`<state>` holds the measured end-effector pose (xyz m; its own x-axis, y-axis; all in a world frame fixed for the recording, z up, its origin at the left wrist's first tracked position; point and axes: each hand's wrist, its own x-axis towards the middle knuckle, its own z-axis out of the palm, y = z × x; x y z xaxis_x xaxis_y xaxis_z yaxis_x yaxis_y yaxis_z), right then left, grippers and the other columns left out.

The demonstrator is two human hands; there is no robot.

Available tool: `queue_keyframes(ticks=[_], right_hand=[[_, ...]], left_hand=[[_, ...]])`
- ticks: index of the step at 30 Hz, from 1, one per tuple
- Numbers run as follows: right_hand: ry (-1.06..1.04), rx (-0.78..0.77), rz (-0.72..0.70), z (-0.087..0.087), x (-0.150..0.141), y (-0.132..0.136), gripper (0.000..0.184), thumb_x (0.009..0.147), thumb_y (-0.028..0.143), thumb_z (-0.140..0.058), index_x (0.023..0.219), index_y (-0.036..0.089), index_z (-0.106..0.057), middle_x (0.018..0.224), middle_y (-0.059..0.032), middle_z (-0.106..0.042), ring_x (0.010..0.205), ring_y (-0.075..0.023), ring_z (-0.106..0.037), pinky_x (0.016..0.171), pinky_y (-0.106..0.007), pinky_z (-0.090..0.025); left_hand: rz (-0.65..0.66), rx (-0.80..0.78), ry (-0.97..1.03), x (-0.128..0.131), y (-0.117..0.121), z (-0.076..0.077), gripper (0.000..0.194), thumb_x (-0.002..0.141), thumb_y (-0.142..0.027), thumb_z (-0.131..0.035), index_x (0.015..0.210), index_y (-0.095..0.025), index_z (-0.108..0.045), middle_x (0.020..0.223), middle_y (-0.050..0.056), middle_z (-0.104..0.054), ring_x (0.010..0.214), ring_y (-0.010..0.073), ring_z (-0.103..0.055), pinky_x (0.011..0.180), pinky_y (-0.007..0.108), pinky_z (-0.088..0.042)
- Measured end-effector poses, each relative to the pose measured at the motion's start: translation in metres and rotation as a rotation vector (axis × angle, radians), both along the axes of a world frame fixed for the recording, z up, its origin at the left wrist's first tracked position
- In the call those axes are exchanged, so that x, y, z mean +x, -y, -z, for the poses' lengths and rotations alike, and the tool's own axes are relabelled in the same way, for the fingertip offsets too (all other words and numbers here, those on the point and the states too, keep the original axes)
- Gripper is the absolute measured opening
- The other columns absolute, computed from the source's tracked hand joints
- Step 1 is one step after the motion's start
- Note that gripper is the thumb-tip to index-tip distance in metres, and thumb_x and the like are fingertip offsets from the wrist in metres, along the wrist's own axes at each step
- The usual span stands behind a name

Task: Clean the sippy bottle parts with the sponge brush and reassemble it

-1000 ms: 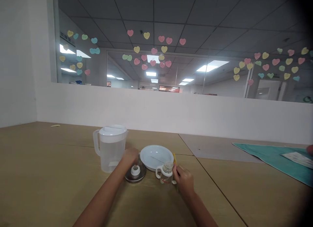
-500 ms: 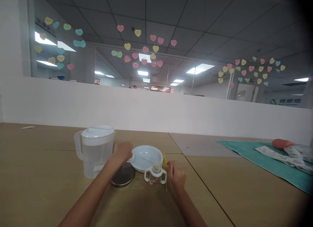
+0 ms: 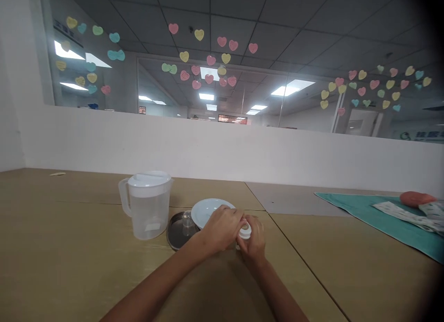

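Observation:
Both my hands meet over a small handled baby bottle that they almost wholly hide, just in front of a white plate (image 3: 207, 207). My left hand (image 3: 221, 227) is closed on the bottle's white nipple cap (image 3: 245, 229), holding it at the bottle's top. My right hand (image 3: 255, 241) is wrapped round the bottle from the right. Left of the hands lies a round metal dish (image 3: 174, 230) with a small clear cup (image 3: 187, 219) on it. A clear lidded pitcher (image 3: 150, 204) holding water stands further left.
The wooden table (image 3: 69, 248) runs up to a low white wall (image 3: 222, 146) under a window with heart stickers. At the right lies a teal mat (image 3: 374, 215) with a patterned cloth (image 3: 405, 213) and an orange object (image 3: 414, 198).
My left hand lifted the white nipple cap off the metal dish and carried it right onto the bottle. My right hand closed round the bottle. The view shifted slightly.

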<state>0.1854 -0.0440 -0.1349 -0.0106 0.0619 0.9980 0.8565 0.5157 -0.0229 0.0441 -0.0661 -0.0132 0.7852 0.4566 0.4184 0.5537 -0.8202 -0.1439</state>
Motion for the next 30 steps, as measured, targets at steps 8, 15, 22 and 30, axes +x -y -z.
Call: queue_keyframes(ticks=[8,15,22,30], right_hand=[[-0.011,0.137,-0.095,-0.006,-0.013,-0.001,0.047,0.082,0.02,-0.052,0.127,0.016,-0.036,0.098,-0.0112,-0.057,0.098,-0.0241,-0.057,0.087,-0.053,-0.049],[-0.006,0.077,0.019,-0.002,-0.011,0.0,0.064,0.085,0.026,-0.051,0.14,0.01,-0.022,0.107,-0.0185,-0.056,0.095,-0.0244,-0.059,0.072,-0.039,-0.056],[-0.058,0.162,0.026,-0.005,-0.002,-0.002,0.067,0.087,0.037,-0.048,0.141,0.009,-0.019,0.101,-0.0163,-0.056,0.095,-0.0249,-0.058,0.071,-0.04,-0.055],[-0.074,0.163,-0.022,0.005,0.007,-0.005,0.065,0.083,0.049,-0.048,0.135,0.016,-0.027,0.107,-0.0158,-0.056,0.094,-0.0273,-0.058,0.072,-0.043,-0.052]], left_hand=[[0.183,-0.532,0.455,-0.006,-0.024,0.009,0.033,0.091,-0.04,-0.033,0.082,-0.018,-0.056,0.077,0.0,-0.06,0.072,0.0124,-0.054,0.068,0.023,-0.04],[0.256,-0.85,0.44,-0.013,-0.037,0.01,0.032,0.087,-0.043,-0.04,0.088,-0.015,-0.057,0.086,0.004,-0.063,0.082,0.015,-0.059,0.072,0.023,-0.045],[0.067,-0.161,0.02,0.003,0.003,0.001,0.028,0.076,-0.016,-0.058,0.102,-0.019,-0.05,0.101,0.005,-0.064,0.09,0.0184,-0.061,0.093,0.031,-0.04],[0.092,0.008,-0.032,0.009,0.016,0.004,0.017,0.084,-0.014,-0.043,0.098,-0.017,-0.052,0.095,0.006,-0.067,0.087,0.0177,-0.063,0.099,0.034,-0.036]])
